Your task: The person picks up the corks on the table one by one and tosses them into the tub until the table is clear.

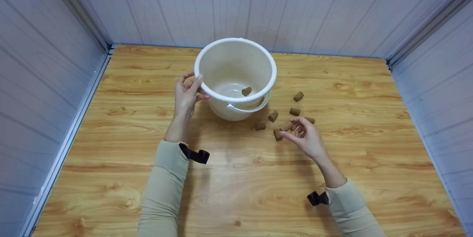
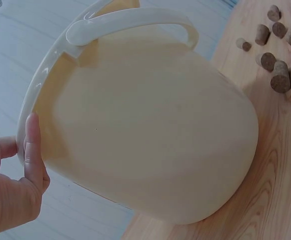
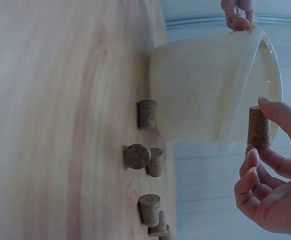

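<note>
A white plastic bucket [image 1: 236, 109] stands at the back middle of the table, its handle [image 1: 251, 109] hanging down at the front right. My left hand [image 1: 185, 96] grips the left side of its rim, thumb on top and fingers outside. Inside, on the bottom, lies a brown cork stopper [image 1: 246, 91]. To the right of the bucket, my right hand [image 1: 307, 139] pinches another cork stopper [image 3: 259, 127] between thumb and fingertips, raised above the table. Several loose corks lie about that hand, among them one cork [image 1: 273, 116] close to the bucket.
The wood-grain table [image 1: 236, 192] is bounded by a panelled back wall [image 1: 236, 7] and side walls on the left [image 1: 48, 81] and right [image 1: 436, 74]. One cork [image 1: 298, 96] lies farther back than the other loose ones. Black camera mounts [image 1: 197, 155] sit at both cuffs.
</note>
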### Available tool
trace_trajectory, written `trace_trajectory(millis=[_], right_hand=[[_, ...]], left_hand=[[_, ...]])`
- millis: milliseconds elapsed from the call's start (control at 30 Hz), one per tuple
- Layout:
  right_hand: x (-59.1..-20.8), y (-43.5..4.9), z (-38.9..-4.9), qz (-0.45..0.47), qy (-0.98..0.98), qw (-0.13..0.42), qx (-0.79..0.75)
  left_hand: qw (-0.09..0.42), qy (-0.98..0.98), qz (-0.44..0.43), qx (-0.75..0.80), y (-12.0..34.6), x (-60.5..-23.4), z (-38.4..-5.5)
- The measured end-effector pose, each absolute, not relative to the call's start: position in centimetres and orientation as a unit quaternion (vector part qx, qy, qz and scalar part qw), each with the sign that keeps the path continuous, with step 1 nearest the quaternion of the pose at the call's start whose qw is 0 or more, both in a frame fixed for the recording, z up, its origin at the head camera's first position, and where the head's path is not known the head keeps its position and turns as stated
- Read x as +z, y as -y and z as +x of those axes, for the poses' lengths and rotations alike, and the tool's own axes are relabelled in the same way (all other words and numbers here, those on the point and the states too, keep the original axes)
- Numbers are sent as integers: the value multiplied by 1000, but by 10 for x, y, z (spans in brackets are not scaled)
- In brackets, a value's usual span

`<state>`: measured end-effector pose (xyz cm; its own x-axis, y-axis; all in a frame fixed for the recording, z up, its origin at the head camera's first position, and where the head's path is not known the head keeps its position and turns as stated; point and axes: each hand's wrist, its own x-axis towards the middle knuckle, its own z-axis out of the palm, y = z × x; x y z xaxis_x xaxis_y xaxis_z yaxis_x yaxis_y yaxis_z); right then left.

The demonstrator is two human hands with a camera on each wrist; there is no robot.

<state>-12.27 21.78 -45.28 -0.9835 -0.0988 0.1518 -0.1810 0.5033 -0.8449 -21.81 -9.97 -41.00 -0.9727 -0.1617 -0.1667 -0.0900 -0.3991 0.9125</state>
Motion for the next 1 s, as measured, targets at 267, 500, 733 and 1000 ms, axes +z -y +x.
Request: trace_trajectory(millis=[267, 500, 733, 1000], right_hand=[[-420, -199, -122, 99, 858, 65, 500], [-433, -202, -141, 96, 856, 67, 504], [-424, -195, -152, 121, 849, 76, 508], [-386, -178, -152, 134, 846, 73, 511]], left_hand=[[17, 562, 122, -818, 101, -409, -218], [16, 571, 122, -812, 102, -409, -218], [24, 564, 105, -819, 101, -409, -217], [21, 569, 111, -815, 101, -410, -217]])
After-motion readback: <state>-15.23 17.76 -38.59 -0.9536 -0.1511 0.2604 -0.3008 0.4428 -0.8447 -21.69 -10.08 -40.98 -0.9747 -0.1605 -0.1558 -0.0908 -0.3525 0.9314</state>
